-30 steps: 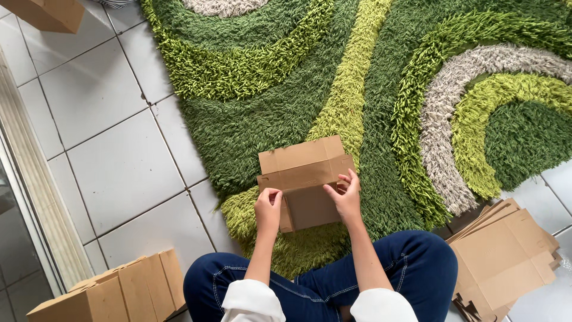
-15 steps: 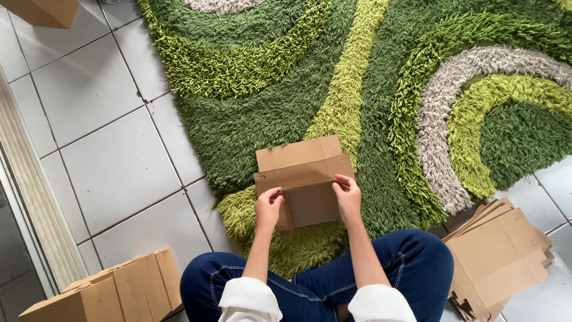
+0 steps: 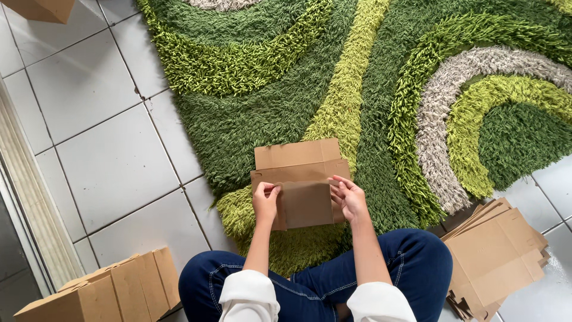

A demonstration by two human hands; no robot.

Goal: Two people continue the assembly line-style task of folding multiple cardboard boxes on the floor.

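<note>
Both hands grip a flat cardboard box blank [image 3: 301, 182] above the green shag rug [image 3: 250, 119]: left hand [image 3: 266, 201] pinching its left edge, right hand [image 3: 349, 198] its right. Folding goes best with thumbs pressing evenly along the crease, panels kept square.

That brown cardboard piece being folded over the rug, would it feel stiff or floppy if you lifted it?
The cardboard piece probably feels light: the left hand and right hand hold it up by its edges. Its panels look flat, so likely fairly stiff, yet it bends along the creases. Being flat, it seems unlikely to roll.
</note>
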